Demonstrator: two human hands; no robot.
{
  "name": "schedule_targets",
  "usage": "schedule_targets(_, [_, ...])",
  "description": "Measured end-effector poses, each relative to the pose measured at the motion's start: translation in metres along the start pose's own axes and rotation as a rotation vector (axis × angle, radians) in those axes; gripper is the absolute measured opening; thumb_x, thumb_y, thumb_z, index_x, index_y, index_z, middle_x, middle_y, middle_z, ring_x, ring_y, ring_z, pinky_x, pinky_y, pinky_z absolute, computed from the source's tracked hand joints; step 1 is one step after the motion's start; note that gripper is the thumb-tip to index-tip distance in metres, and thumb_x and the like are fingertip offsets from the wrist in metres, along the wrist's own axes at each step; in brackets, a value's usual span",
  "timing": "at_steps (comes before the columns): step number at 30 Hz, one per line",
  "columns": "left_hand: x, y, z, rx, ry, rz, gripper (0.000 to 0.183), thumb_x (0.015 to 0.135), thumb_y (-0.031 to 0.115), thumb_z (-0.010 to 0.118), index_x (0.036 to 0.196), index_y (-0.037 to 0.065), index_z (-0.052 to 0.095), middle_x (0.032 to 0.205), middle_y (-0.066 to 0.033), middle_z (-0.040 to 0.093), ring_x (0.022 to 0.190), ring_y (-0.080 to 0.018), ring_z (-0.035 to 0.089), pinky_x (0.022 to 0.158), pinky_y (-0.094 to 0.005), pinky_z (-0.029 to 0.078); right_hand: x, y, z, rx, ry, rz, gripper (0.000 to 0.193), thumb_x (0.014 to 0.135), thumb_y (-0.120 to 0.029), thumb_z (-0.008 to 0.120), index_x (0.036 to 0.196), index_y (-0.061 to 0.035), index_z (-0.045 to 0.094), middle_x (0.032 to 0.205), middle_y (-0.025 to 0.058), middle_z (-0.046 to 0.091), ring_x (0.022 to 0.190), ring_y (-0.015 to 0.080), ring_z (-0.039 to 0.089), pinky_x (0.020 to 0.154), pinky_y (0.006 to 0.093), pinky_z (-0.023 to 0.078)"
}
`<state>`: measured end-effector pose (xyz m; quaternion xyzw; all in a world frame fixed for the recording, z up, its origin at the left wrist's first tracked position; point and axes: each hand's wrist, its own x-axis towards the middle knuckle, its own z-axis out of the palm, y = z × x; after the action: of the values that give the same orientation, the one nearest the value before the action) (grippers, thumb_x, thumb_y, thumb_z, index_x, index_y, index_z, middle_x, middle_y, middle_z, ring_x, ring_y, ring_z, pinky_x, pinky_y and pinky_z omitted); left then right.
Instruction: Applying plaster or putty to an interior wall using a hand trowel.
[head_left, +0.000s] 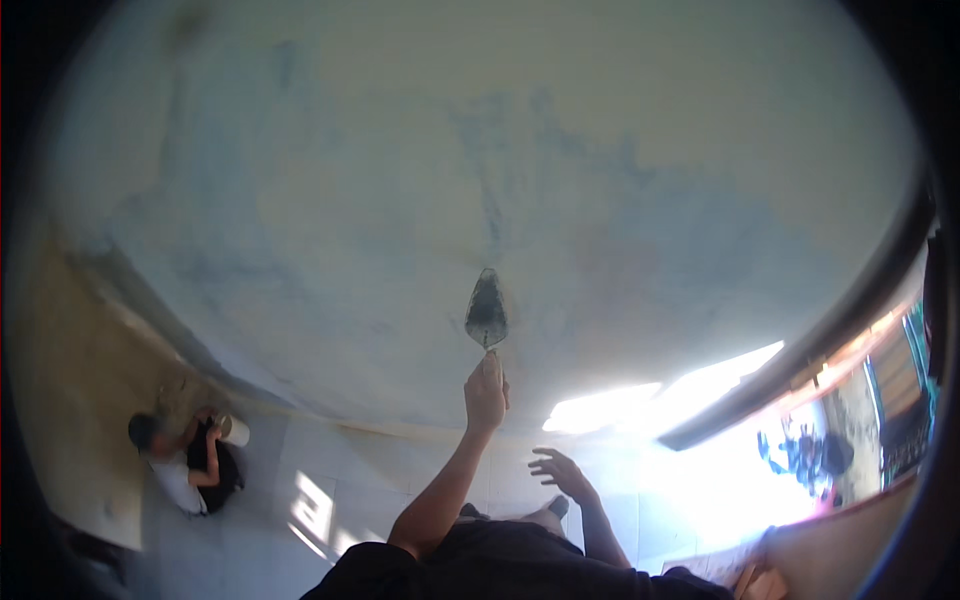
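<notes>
My left hand (486, 397) is closed around the handle of a pointed trowel (487, 308). Its dark, leaf-shaped blade points up, in front of a pale wall (380, 210) with bluish patches and streaks. Whether the blade touches the wall I cannot tell. Lower and to the right, my right hand (563, 474) hangs in the air with its fingers spread and holds nothing.
At the left, another person (190, 470) is low by the wall's foot with a whitish bucket (233, 431). Pale floor tiles (385, 470) lie below me. Strong sunlight enters through an opening at the right (740, 460), with blurred things beyond.
</notes>
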<state>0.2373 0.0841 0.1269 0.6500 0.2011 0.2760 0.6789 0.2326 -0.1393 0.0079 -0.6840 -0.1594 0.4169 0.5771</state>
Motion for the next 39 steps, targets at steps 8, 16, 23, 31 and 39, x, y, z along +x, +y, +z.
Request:
schedule_targets(8, [-0.039,-0.058,0.04,-0.28,-0.122,-0.067,0.036,0.101,0.026,0.034,0.075,0.005,0.045,0.058,0.0018,0.036,0.049,-0.0098,0.039,0.047,-0.0254,0.036,0.007,-0.057,0.03,0.246,-0.043,-0.177,0.045,0.099,-0.037,0.042,0.129,-0.0041,0.046,0.109,0.0122,0.061,0.1,0.0219,0.061,0.083,0.0358,0.051])
schedule_targets(16, [-0.033,-0.019,0.04,-0.018,-0.084,0.006,0.031,0.099,0.024,0.04,0.08,0.001,0.051,0.061,-0.0049,0.047,0.054,-0.0113,0.045,0.051,-0.0303,0.037,0.037,-0.067,0.036,0.033,0.208,-0.404,0.026,0.096,-0.02,0.047,0.109,0.0026,0.049,0.09,0.0084,0.056,0.084,0.0122,0.055,0.07,0.0286,0.049])
schedule_targets(23, [0.03,0.035,0.025,0.023,-0.193,0.184,0.029,0.098,0.026,0.044,0.088,0.0,0.055,0.067,-0.0058,0.054,0.06,-0.0117,0.052,0.056,-0.0286,0.041,0.075,-0.159,0.043,0.058,0.344,-0.659,0.039,0.1,-0.025,0.042,0.124,0.0049,0.044,0.094,0.0084,0.058,0.08,0.0088,0.055,0.065,0.0247,0.048])
schedule_targets(31, [0.034,0.056,0.03,0.061,-0.313,0.254,0.032,0.1,0.027,0.039,0.099,0.002,0.058,0.077,-0.0048,0.06,0.07,-0.0096,0.055,0.065,-0.0254,0.045,0.067,-0.193,0.05,0.225,0.367,-0.538,0.041,0.1,-0.037,0.037,0.107,0.0004,0.054,0.065,0.0034,0.053,0.048,0.0073,0.049,0.041,0.0229,0.039])
schedule_targets(39, [0.036,0.057,0.057,0.0,-0.419,0.303,0.029,0.099,0.024,0.038,0.1,0.001,0.056,0.074,-0.0075,0.062,0.067,-0.0118,0.057,0.064,-0.0276,0.046,0.073,-0.19,0.023,0.183,0.459,-0.463,0.055,0.099,-0.048,0.029,0.111,0.0001,0.052,0.065,0.0047,0.055,0.047,0.009,0.051,0.037,0.0243,0.038])
